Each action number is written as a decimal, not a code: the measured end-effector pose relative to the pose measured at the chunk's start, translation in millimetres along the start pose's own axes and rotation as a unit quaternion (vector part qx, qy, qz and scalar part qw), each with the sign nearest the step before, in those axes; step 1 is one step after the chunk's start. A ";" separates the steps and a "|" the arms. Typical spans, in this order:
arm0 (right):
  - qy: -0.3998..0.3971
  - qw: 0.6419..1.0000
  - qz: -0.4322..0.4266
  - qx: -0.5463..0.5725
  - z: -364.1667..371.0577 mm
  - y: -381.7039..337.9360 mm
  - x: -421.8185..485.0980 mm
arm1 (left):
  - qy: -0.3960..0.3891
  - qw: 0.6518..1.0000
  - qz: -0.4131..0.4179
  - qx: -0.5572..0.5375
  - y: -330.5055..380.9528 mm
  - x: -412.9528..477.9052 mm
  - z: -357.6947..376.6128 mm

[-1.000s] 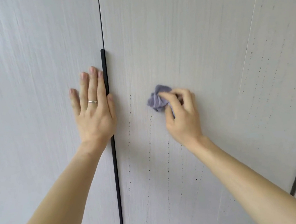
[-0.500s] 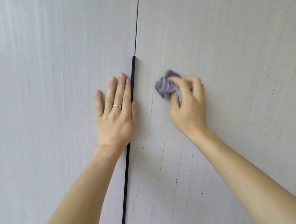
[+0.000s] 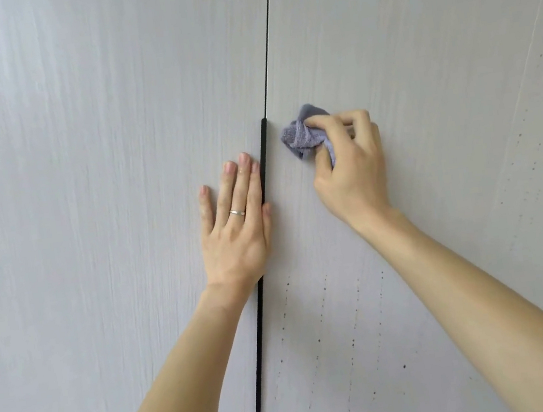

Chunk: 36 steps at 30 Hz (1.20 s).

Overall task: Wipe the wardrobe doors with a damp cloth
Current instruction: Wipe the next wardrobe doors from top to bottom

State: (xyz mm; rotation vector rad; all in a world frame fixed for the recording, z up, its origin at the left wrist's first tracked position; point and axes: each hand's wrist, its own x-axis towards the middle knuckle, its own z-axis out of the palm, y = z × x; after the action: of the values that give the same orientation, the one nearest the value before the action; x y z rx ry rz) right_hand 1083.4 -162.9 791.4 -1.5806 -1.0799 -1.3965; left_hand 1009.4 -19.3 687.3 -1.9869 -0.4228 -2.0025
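Doors (image 3: 80, 127) shut, filling the view; right door (image 3: 432, 46) dotted with dark specks (image 3: 319, 340) low down, so judged far from done. Left hand (image 3: 234, 224) flat, fingers straight, beside the black handle (image 3: 264, 158). Right hand (image 3: 352, 174) gripping the bunched cloth (image 3: 302, 134) against the right door, near the handle's top.

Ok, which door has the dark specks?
The right door, the one under the cloth: specks dot it low down. The left door, under the flat left hand, shows none.
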 end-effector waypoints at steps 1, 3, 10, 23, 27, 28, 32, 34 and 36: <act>0.003 1.000 -0.005 -0.006 1.0 1.0 -8.4 | -0.004 1.000 0.000 -0.003 0.8 -0.2 -0.1; -0.008 1.000 -0.025 -0.008 4.4 3.0 -47.6 | -0.008 1.000 -0.002 -0.010 0.5 -1.8 -0.3; -0.126 0.988 -0.084 -0.012 6.5 19.2 -204.3 | 0.010 1.000 -0.001 -0.011 0.5 -2.8 3.1; -0.018 0.997 0.067 -0.016 -34.4 76.3 -113.0 | -0.031 0.996 -0.067 -0.059 13.6 -19.3 -0.8; -0.074 0.997 0.031 -0.014 -35.4 91.1 -207.5 | -0.048 0.994 -0.088 -0.049 20.7 -50.1 -1.2; -0.087 0.996 0.028 -0.018 -37.4 91.9 -219.7 | -0.051 0.994 -0.085 -0.047 20.5 -55.6 -1.1; -0.120 0.992 0.006 -0.031 -50.0 98.4 -193.0 | -0.061 0.995 -0.066 -0.045 15.4 -58.4 -1.9; -0.089 0.994 0.048 -0.034 -57.2 107.5 -155.0 | -0.069 0.994 -0.065 -0.049 14.6 -58.7 -4.1; -0.037 0.993 0.112 -0.018 -62.3 119.9 -122.8 | -0.078 0.993 -0.068 -0.053 15.4 -60.5 -6.1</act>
State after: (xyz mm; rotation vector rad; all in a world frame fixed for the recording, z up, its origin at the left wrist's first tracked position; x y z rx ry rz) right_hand 1167.2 -277.3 676.5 -1.7334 -0.8910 -1.2217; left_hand 1010.6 -36.0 626.8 -2.2459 -0.5095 -1.9949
